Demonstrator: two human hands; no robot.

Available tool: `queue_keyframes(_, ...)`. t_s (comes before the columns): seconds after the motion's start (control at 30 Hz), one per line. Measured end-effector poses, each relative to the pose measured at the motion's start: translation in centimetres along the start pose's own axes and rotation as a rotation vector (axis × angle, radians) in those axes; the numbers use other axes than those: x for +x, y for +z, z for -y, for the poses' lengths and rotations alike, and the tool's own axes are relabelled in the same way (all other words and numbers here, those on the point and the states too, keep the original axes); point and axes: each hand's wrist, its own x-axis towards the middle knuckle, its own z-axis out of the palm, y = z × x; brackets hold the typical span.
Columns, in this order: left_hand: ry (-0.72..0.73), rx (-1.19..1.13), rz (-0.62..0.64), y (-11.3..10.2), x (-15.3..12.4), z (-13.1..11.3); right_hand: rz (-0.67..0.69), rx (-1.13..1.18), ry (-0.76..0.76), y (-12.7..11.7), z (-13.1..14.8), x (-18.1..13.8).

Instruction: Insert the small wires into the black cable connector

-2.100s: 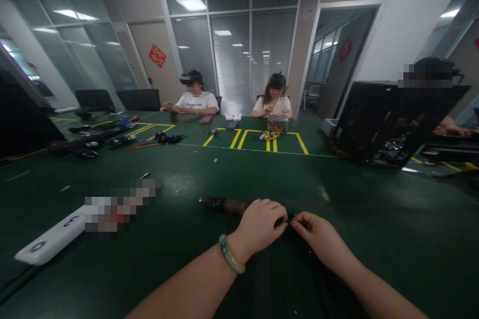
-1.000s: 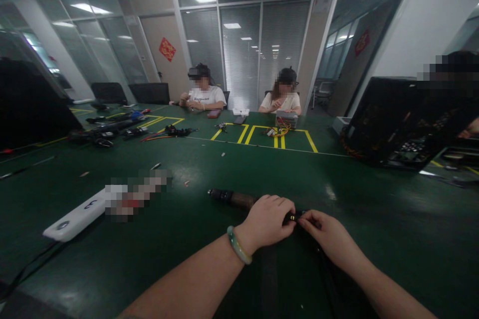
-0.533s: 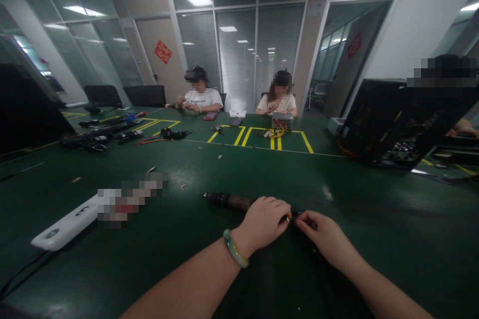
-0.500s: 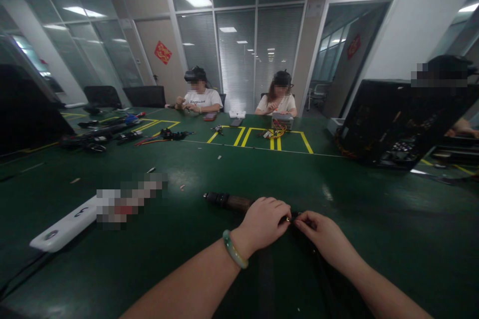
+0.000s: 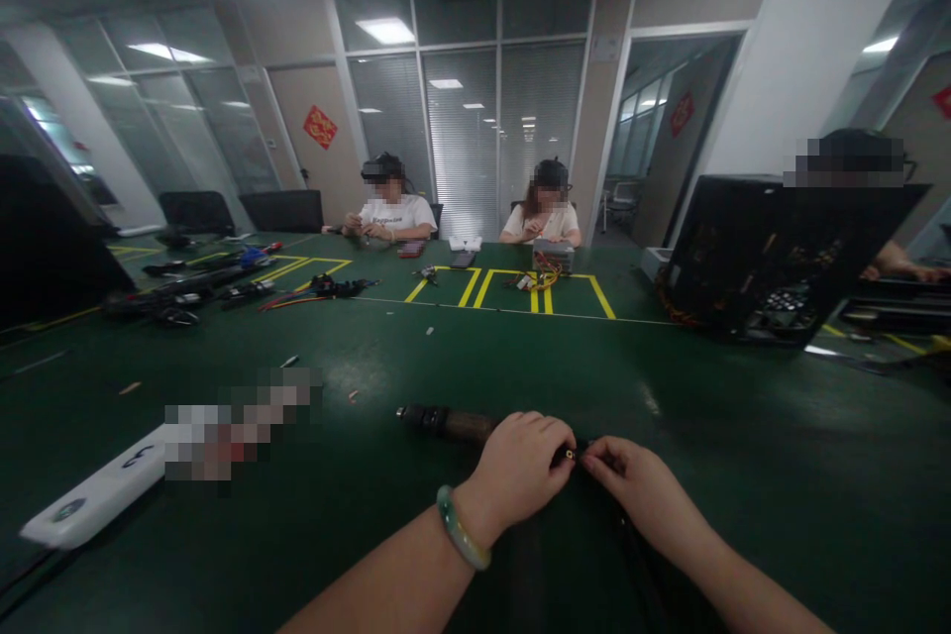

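My left hand (image 5: 526,461), a green bangle at its wrist, is wrapped round the rear part of a dark, slim electric screwdriver (image 5: 465,427). The tool lies across the table with its silver tip pointing left. By the left fingertips a small gold-coloured square end shows, too small to make out fully. Close to that end, the thumb and fingers of my right hand (image 5: 631,471) are pinched on a thin black cable (image 5: 622,518), which runs down toward me. What exactly sits between the right fingertips is mostly hidden.
On the left lies a white power strip (image 5: 96,495). Dark cables and parts (image 5: 200,282) are spread behind it. A black computer case (image 5: 773,258) stands at right. Across the green table (image 5: 446,367) two people sit at work, one beside a grey box with coloured wires (image 5: 554,258).
The whole scene sits slightly lower as the head view tilts up. Both hands keep their hold, and the gold-coloured end shows more clearly between them.
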Motion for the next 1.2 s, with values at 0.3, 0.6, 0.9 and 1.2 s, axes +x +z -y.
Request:
queue_keyframes(0.3, -0.048, -0.026, -0.026, 0.59, 0.19, 0.2, -0.028, 0.007, -0.005, 0.0, 0.42, 0.47)
queue_keyframes(0.6, -0.018, -0.015, 0.001, 0.18, -0.14, -0.2, -0.007, -0.001, -0.021, 0.28, -0.2, 0.23)
queue_keyframes(0.9, 0.027, -0.025, 0.013, -0.29, -0.04, 0.02, -0.012, -0.037, -0.056, 0.12, 0.06, -0.17)
queue_keyframes(1.2, 0.021, -0.047, 0.01, 0.32, -0.05, 0.29, -0.025, -0.062, -0.068, 0.16, 0.32, -0.21)
